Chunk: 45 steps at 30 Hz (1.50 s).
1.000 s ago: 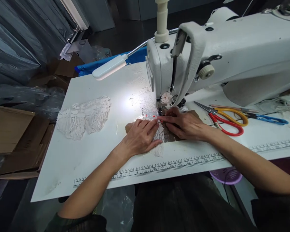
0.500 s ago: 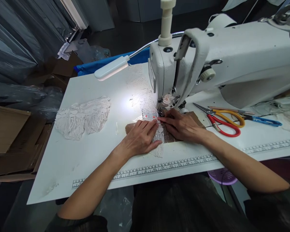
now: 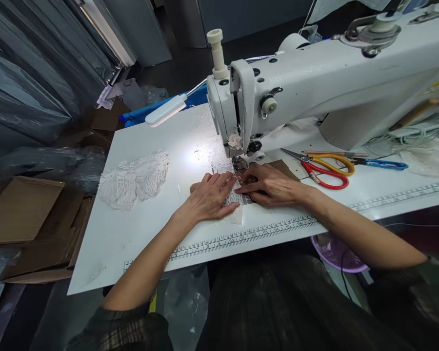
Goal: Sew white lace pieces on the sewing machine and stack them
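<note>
A strip of white lace lies under the needle area of a white sewing machine. My left hand rests flat on the lace, fingers stretched toward the presser foot. From the right, my right hand touches the lace edge with its extended index fingertip; its other fingers are bent and partly hidden. Beneath both hands is a brown board. A clear piece with small red marks shows just beyond my left fingertips. A pale fabric flower hangs on the machine head.
More gathered lace lies on the left of the white table. Scissors with red and orange handles and a blue-handled tool lie to the right. A lit lamp shines on the table. A printed ruler runs along the front edge.
The head view has shifted, so the machine sits farther left. My right index fingertip has slid a little nearer to me along the lace. My left hand still presses the lace.
</note>
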Motion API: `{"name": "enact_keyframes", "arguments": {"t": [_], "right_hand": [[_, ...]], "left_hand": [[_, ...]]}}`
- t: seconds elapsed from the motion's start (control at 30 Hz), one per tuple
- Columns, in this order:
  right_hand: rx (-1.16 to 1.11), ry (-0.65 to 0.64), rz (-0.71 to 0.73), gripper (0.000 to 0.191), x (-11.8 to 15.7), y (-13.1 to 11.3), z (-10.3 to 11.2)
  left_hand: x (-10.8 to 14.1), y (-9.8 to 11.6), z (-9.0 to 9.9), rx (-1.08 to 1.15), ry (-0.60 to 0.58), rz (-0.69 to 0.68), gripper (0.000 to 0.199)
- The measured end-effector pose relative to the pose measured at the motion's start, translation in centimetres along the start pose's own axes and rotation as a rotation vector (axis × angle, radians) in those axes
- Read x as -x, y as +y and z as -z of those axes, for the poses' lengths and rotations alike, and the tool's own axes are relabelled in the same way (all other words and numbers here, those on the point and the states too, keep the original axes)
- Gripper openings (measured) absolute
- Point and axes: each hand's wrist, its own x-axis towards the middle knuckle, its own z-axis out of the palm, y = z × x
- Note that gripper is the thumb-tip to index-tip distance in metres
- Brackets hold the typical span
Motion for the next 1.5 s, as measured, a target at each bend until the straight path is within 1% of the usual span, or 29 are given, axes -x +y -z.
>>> {"name": "enact_keyframes", "arguments": {"t": [0.13, 0.27, 0.47, 0.6, 0.73, 0.87, 1.03, 1.3, 1.5], "right_hand": [[0.035, 0.008, -0.004, 0.035, 0.2, -0.1, -0.1], [0.093, 0.018, -0.023, 0.035, 0.1, -0.5, -0.3], [0.163, 0.028, -0.088, 0.036, -0.2, -0.8, -0.5], [0.146, 0.026, -0.102, 0.036, -0.1, -0.8, -0.7], [0.154, 0.027, -0.14, 0.035, -0.1, -1.1, -0.6], [0.146, 0.022, -0.165, 0.035, -0.2, -1.4, -0.5], [0.12, 0.039, -0.173, 0.035, -0.2, -1.3, -0.5], [0.102, 0.085, -0.154, 0.032, -0.2, -1.2, -0.8], [0.061, 0.138, -0.156, 0.032, -0.1, -0.7, -1.4]], "left_hand": [[-0.3, 0.1, 0.9, -0.048, -0.067, -0.016, 0.062], [-1.0, -0.3, 1.2, -0.066, -0.054, 0.017, 0.056], [-1.9, -1.1, 0.3, -0.045, -0.015, 0.048, 0.057], [-1.8, -1.3, -0.2, 0.006, 0.007, 0.072, 0.057], [-1.5, -1.5, -0.4, 0.058, 0.03, 0.067, 0.058], [-1.4, -1.7, -0.8, 0.124, 0.085, 0.087, 0.058], [-1.4, -1.4, -1.4, 0.183, 0.139, 0.108, 0.055], [-1.3, -0.9, -1.8, 0.238, 0.159, 0.161, 0.057], [-1.2, -0.5, -1.6, 0.259, 0.126, 0.197, 0.058]]}}
